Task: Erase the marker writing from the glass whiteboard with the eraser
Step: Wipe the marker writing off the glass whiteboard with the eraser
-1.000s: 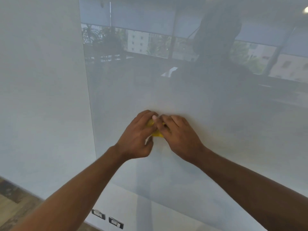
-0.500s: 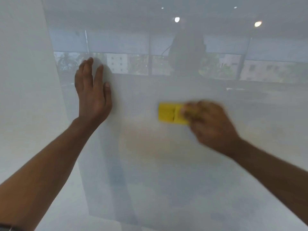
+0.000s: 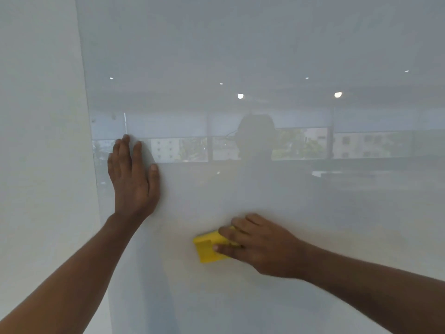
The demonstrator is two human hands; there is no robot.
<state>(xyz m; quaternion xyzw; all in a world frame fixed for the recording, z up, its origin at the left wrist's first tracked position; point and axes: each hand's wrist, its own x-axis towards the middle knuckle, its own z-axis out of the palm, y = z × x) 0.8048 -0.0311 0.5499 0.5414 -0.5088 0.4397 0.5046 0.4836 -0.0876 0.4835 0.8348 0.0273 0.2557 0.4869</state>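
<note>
A: Head view, starting at the right hand [image 3: 258, 245]: what is it doing?

B: It is clamped on the yellow eraser [image 3: 210, 247], fingers over the top edge, thumb along the lower face, pressing the block flat to the glass whiteboard [image 3: 265, 44].

A: Which way does the eraser lie from that hand?

B: It sticks out past the fingertips, away from the wrist and toward the other arm. Its long axis seems to run roughly level, tilted a little, free end toward the board's left edge.

A: And the left hand [image 3: 133, 182]?

B: Open, palm flat on the glass, up and across from the eraser, well apart, holding nothing.

A: Any marker writing?

B: None I can make out, only reflections. I'd judge the next stroke follows that long axis, and the right hand alone is placed for it.
</note>
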